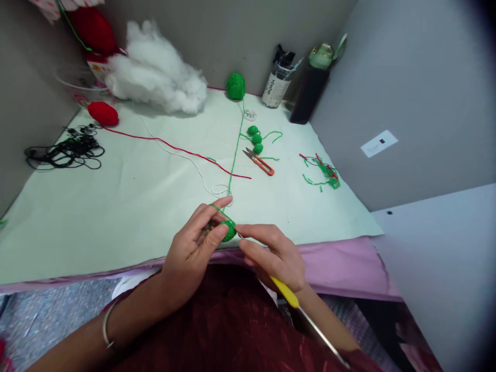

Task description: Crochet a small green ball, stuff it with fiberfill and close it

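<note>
Near the table's front edge, my left hand (196, 240) pinches a small green crochet piece (229, 232) between thumb and fingers. Green yarn (235, 155) passes over its raised index finger and runs back to a green yarn ball (235, 86). My right hand (275, 253) is closed around a crochet hook (285, 292) with a yellow grip; its metal rear end slants down to the right. The hook's tip meets the crochet piece at its right side, where fingers partly hide it.
Orange thread snips (260, 162) lie beside small green crocheted balls (256, 139). Yarn scraps (325, 173) are at right, with a dark bottle (312, 85) and pen cup (277, 85) behind. White stuffing (158, 72), red yarn (103, 113) and black cord (67, 150) occupy the left.
</note>
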`<state>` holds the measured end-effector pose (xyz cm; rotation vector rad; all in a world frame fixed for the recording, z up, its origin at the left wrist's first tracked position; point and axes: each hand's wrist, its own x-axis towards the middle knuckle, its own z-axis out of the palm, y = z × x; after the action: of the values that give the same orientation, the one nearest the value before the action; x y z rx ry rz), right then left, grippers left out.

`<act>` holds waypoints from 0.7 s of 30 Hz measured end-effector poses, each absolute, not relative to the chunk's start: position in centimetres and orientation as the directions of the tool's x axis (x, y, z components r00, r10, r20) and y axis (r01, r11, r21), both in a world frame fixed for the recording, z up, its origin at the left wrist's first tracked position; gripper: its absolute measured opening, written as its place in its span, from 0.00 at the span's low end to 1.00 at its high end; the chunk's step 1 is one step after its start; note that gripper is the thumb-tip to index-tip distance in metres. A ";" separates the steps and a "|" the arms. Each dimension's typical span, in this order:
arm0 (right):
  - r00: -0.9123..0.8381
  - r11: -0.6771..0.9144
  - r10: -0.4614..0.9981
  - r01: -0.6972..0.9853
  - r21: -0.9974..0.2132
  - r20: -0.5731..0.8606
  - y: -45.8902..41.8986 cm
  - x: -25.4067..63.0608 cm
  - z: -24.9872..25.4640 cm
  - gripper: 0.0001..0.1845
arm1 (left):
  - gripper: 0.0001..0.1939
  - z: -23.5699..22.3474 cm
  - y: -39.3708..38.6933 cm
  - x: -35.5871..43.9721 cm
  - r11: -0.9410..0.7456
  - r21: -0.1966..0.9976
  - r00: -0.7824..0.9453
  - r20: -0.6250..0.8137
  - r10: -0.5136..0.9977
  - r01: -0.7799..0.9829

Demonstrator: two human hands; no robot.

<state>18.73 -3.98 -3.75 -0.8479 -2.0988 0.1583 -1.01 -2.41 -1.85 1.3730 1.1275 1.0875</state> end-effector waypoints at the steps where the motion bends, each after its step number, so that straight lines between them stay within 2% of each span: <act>1: -0.367 0.787 0.591 0.456 -0.415 0.718 -3.8 18.7 -3.9 0.20 | 0.17 -1.7 -2.5 -1.0 -0.028 0.998 0.152 0.019 0.988 0.055; 3: -0.299 0.815 0.563 0.360 -0.455 0.771 -3.5 18.6 -4.0 0.19 | 0.18 -1.5 -2.5 -0.9 0.026 1.000 0.137 -0.027 0.990 0.008; 5: -0.279 0.816 0.561 0.343 -0.464 0.779 -3.4 18.5 -3.9 0.19 | 0.21 -1.4 -2.4 -0.8 0.070 0.997 0.122 -0.065 0.990 -0.039; 10: -0.285 0.736 0.627 0.522 -0.432 0.725 -4.4 17.8 -3.7 0.23 | 0.28 -1.6 -2.7 -0.3 0.178 0.969 0.124 -0.158 0.980 -0.172; 14: -0.319 0.758 0.543 0.584 -0.290 0.776 -4.4 17.7 -3.6 0.20 | 0.25 -1.9 -3.0 -0.1 0.195 0.958 0.137 -0.168 0.976 -0.212; 17: -0.375 0.797 0.467 0.570 -0.198 0.801 -3.9 18.0 -3.7 0.20 | 0.24 -1.8 -2.7 -0.2 0.265 0.915 0.220 -0.204 0.954 -0.303; 19: -0.351 0.815 0.469 0.527 -0.243 0.810 -3.4 18.2 -3.7 0.21 | 0.28 -1.7 -2.4 -0.4 0.378 0.844 0.326 -0.259 0.909 -0.381; 21: -0.297 0.815 0.530 0.439 -0.379 0.795 -3.0 18.1 -3.7 0.23 | 0.33 -1.7 -2.1 -0.6 0.448 0.797 0.397 -0.289 0.871 -0.404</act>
<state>18.13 -3.03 -3.74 -0.7253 -1.9357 0.1062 -0.59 -2.07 -1.72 0.7014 0.7826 0.8973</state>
